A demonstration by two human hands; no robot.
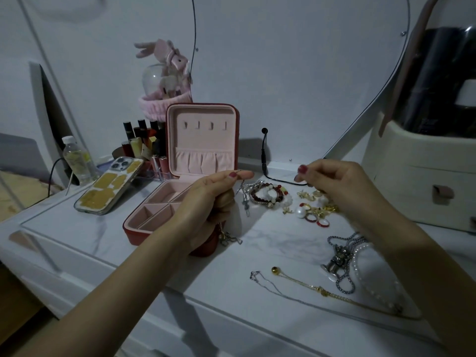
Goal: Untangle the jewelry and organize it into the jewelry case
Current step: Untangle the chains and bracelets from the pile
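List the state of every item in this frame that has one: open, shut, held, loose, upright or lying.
jewelry case: open, lid upright, visible compartments empty.
left hand: raised, fingers curled round a thin chain dangling below it.
right hand: raised, fingertips pinched; what it holds is too fine to tell.
beaded bracelets: loose in a pile.
gold necklace: lying stretched out.
phone: lying face down.
bottle: upright, capped.

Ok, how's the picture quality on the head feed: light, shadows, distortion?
Head view: dim, bluish light; the left hand casts a soft shadow on the table beside the jewelry case; wide-angle bending curves the table edge and forearms; the thin chain at the right hand is too faint to trace.
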